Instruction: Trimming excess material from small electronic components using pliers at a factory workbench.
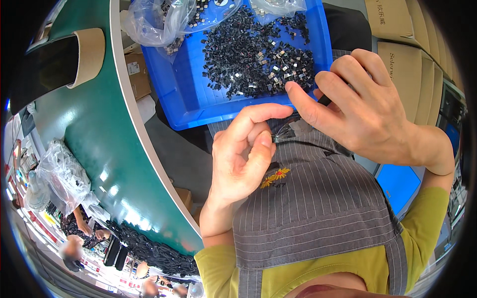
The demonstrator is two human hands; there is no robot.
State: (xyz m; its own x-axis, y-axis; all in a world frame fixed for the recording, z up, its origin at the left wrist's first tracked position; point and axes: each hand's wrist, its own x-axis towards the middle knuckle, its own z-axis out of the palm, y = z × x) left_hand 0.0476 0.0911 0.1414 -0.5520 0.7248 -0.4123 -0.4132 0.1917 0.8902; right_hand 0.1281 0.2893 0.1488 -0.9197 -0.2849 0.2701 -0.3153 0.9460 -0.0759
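Note:
My left hand (238,154) is over the apron's upper part, just below the blue tray. Its thumb and curled fingers are closed by some thin, pale strands (283,134) too small to identify, while the index finger reaches toward my right hand (360,107). That right hand is bent at the tray's lower right corner with its fingers curled in. A dark bit shows among them, but I cannot make out what it is. In the blue tray (174,94) lies a heap of small black parts with shiny metal ends (238,54).
Clear plastic bags (154,22) of similar parts rest on the tray's far edge. To the left runs a green table (99,129) bearing a plastic bag (64,174) and black cables (149,248). Cardboard boxes (402,74) stand at right. Other people are at the lower left.

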